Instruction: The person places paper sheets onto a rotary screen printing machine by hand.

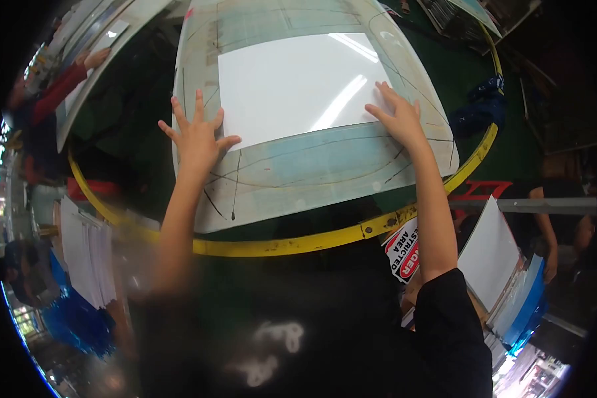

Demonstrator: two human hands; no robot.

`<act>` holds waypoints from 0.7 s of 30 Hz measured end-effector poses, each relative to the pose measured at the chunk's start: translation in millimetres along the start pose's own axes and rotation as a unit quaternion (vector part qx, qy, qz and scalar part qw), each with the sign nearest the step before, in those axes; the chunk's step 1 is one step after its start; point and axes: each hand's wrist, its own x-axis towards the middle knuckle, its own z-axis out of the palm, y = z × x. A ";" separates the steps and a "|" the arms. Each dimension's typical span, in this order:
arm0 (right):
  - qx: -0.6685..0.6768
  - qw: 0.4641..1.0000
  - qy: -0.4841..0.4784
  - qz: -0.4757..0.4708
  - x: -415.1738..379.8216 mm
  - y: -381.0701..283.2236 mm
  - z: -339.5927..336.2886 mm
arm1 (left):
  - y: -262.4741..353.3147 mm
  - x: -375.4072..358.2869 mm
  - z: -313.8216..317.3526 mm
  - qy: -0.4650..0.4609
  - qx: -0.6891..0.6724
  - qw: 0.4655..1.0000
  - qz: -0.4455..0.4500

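A glossy white rectangular sheet (278, 89) lies on a pale, ink-marked board (298, 162) with worn dark lines. My left hand (199, 139) is spread with its fingers apart; the thumb lies at the sheet's lower left corner, the other fingers over the board beside the left edge. At the right edge of the sheet, my right hand (399, 114) has its fingers stretched out and apart, thumb and fingertips at the margin. Neither hand is wrapped around anything. Bright light streaks reflect off the sheet.
A curved yellow rail (278, 247) passes below the board. Stacks of white sheets (89, 259) stand at left, and another white stack (489, 255) at right, near a red-and-white danger sign (402, 251). Another person's hand (97, 58) touches a second board at upper left.
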 end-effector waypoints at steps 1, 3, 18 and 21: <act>0.105 0.993 0.047 -0.024 -6.5 4.8 -3.5 | 0.9 1.0 -1.5 0.007 0.002 1.000 0.004; 0.128 0.978 0.138 -0.088 -27.1 14.9 -23.6 | 5.5 3.7 -4.7 -0.028 0.001 0.999 -0.021; -0.150 0.928 -0.096 0.327 -364.1 156.8 -145.6 | 166.2 -152.5 -51.5 0.135 -0.423 0.865 0.232; -0.177 0.939 -0.076 0.285 -366.1 139.0 -154.0 | 179.1 -175.9 -58.2 0.122 -0.461 0.834 0.278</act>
